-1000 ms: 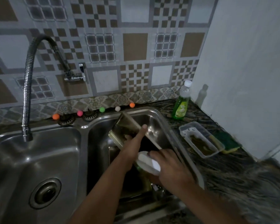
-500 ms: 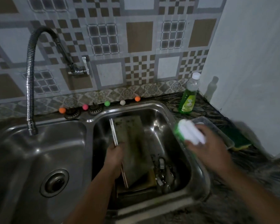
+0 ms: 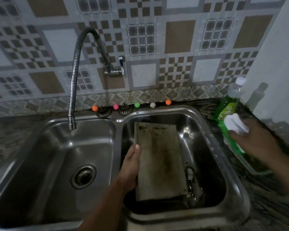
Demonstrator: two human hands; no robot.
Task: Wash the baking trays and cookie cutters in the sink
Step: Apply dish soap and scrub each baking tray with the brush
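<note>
A stained metal baking tray (image 3: 158,160) leans tilted inside the right basin (image 3: 205,124) of the steel sink. My left hand (image 3: 130,165) grips its left edge, thumb on top. Small metal pieces that look like cookie cutters (image 3: 190,177) lie in the basin bottom, to the right of the tray. My right hand (image 3: 257,142) is out over the counter to the right of the sink and grips a white-and-green sponge (image 3: 235,125), blurred by motion. The sponge is just in front of a green dish soap bottle (image 3: 230,100).
The left basin (image 3: 57,164) holds only its drain, with the flexible faucet (image 3: 73,80) hanging over it. Small coloured balls (image 3: 137,105) line the back ledge. A clear plastic container (image 3: 250,169) sits on the dark counter under my right arm. A white wall closes the right side.
My right hand carried the sponge from over the tray to the right, out over the counter by the soap bottle. My left hand shifted to the tray's left edge and the tray turned face up.
</note>
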